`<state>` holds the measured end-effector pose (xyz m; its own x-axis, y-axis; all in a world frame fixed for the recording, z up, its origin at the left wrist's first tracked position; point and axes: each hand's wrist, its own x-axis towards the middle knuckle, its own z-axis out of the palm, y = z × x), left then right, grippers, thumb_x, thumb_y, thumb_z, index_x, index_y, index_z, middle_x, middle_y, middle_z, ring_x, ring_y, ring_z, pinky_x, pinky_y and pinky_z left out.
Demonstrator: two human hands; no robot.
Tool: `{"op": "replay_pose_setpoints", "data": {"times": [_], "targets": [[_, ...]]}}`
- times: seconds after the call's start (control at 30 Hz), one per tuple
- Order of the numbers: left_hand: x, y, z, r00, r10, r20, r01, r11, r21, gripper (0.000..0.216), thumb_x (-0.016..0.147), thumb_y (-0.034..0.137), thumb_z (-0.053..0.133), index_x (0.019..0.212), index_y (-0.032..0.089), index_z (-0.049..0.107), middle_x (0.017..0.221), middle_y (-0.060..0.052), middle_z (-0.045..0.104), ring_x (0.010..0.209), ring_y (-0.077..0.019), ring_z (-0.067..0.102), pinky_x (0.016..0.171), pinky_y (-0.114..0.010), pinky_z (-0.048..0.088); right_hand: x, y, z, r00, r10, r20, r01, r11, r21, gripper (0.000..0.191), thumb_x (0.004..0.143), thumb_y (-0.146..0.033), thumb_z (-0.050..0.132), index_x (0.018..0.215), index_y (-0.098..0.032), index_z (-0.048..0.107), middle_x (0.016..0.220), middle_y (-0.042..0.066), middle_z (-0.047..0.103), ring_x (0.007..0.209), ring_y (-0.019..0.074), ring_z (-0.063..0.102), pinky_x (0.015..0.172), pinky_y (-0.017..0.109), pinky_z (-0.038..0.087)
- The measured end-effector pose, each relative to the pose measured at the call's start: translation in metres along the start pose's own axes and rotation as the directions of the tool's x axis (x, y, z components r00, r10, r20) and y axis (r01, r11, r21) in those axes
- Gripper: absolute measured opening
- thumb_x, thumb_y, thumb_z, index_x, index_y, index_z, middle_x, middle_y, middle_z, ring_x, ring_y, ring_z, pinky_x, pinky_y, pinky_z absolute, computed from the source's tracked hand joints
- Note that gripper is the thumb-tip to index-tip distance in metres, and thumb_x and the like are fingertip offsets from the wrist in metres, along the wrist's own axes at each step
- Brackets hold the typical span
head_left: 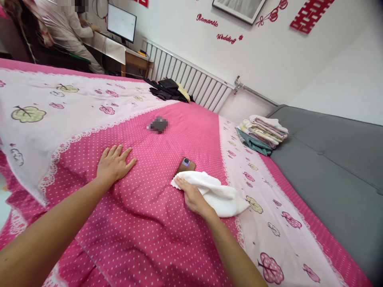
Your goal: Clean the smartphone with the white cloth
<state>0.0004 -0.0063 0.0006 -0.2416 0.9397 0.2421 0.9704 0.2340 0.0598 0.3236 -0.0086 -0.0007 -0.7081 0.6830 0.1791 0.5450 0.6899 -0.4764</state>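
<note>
The pink white-dotted cotton bedsheet (167, 223) looks matt and softly creased. The white terry cloth (218, 195) is fluffy and rough-napped. The brown phone (186, 164) has a smooth glossy back. The grey sofa upholstery (335, 171) is matt woven fabric.

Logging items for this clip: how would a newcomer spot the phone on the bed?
Start at the pink polka-dot bedspread and find the right hand resting on a white folded towel. Just beyond the towel's far edge lies the brown flat rectangular phone, half hidden. Its camera corner and hard shape set it apart from the soft cloth.
</note>
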Motion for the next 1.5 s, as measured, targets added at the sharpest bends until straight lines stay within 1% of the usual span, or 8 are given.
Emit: {"op": "replay_pose_setpoints", "data": {"times": [0.23,0.47,0.63,0.8,1.03,1.23,1.37,1.5], "targets": [[0.000,-0.001,0.002,1.000,-0.002,0.007,0.002,1.000,-0.005,0.075,0.085,0.061,0.019,0.144,0.018,0.033,0.150,-0.014,0.032,0.139,-0.0314,0.024,0.112,-0.045,0.012,0.049,0.034,0.009,1.000,0.011,-0.021,-0.011,1.000,0.005,0.055,0.085,-0.006,0.029,0.135,-0.018,0.048,0.141,0.004,0.045,0.134,0.0148,0.036,0.115,0.040,0.024],[0.002,0.000,0.003,1.000,-0.007,0.008,0.007,1.000,-0.010,0.074,0.085,0.061,0.020,0.144,0.018,0.033,0.150,-0.014,0.032,0.139,-0.0313,0.024,0.112,-0.045,0.012,0.064,0.043,0.009,0.997,0.077,-0.029,-0.077,0.997,-0.019,0.053,0.085,-0.009,0.033,0.136,-0.015,0.047,0.143,0.006,0.043,0.136,0.0182,0.032,0.116,0.041,0.020],[0.003,-0.001,0.004,1.000,-0.002,0.001,0.002,1.000,-0.004,0.075,0.085,0.061,0.020,0.144,0.018,0.032,0.150,-0.013,0.032,0.138,-0.0313,0.025,0.112,-0.045,0.012,0.051,0.014,0.008,0.982,0.190,-0.020,-0.191,0.980,-0.053,0.051,0.091,-0.025,0.036,0.139,-0.008,0.041,0.147,0.012,0.035,0.139,0.0216,0.026,0.116,0.041,0.018],[0.002,-0.003,0.001,1.000,0.005,-0.006,-0.005,1.000,-0.021,0.075,0.084,0.061,0.022,0.143,0.016,0.035,0.149,-0.014,0.034,0.138,-0.0323,0.025,0.112,-0.046,0.014,0.016,-0.013,0.007,0.983,0.183,0.000,-0.183,0.982,-0.038,0.055,0.095,-0.036,0.031,0.142,-0.007,0.036,0.150,0.011,0.030,0.140,0.0213,0.022,0.117,0.039,0.017],[0.002,-0.004,0.002,1.000,0.001,-0.013,-0.001,1.000,0.002,0.074,0.084,0.061,0.022,0.144,0.018,0.033,0.149,-0.013,0.034,0.138,-0.0313,0.026,0.112,-0.045,0.013,-0.016,-0.027,0.010,0.956,0.292,-0.039,-0.294,0.954,-0.053,0.061,0.096,-0.043,0.027,0.144,-0.006,0.031,0.151,0.012,0.026,0.141,0.0219,0.019,0.117,0.040,0.016],[0.002,-0.002,0.003,1.000,0.006,-0.006,-0.006,1.000,0.002,0.075,0.084,0.061,0.019,0.144,0.017,0.033,0.149,-0.014,0.034,0.138,-0.0316,0.026,0.112,-0.045,0.013,0.012,-0.005,0.007,0.906,0.418,-0.072,-0.423,0.901,-0.092,0.065,0.096,-0.044,0.022,0.142,0.002,0.030,0.151,0.018,0.025,0.141,0.0238,0.018,0.117,0.037,0.012],[0.002,-0.002,0.004,1.000,0.018,-0.011,-0.018,1.000,0.011,0.075,0.085,0.060,0.018,0.144,0.017,0.032,0.148,-0.016,0.033,0.138,-0.0322,0.026,0.111,-0.045,0.014,0.040,0.022,-0.003,0.875,0.481,-0.062,-0.485,0.870,-0.095,0.061,0.097,-0.043,0.020,0.143,-0.003,0.030,0.152,0.014,0.024,0.142,0.0200,0.014,0.116,0.035,0.009],[0.003,-0.002,0.005,1.000,0.014,-0.019,-0.014,1.000,0.015,0.075,0.085,0.061,0.018,0.144,0.017,0.032,0.149,-0.015,0.033,0.138,-0.0315,0.025,0.112,-0.045,0.012,0.064,0.045,-0.010,0.809,0.587,-0.042,-0.588,0.805,-0.080,0.064,0.097,-0.047,0.016,0.146,-0.006,0.024,0.154,0.013,0.018,0.143,0.0230,0.012,0.116,0.041,0.007]]}}
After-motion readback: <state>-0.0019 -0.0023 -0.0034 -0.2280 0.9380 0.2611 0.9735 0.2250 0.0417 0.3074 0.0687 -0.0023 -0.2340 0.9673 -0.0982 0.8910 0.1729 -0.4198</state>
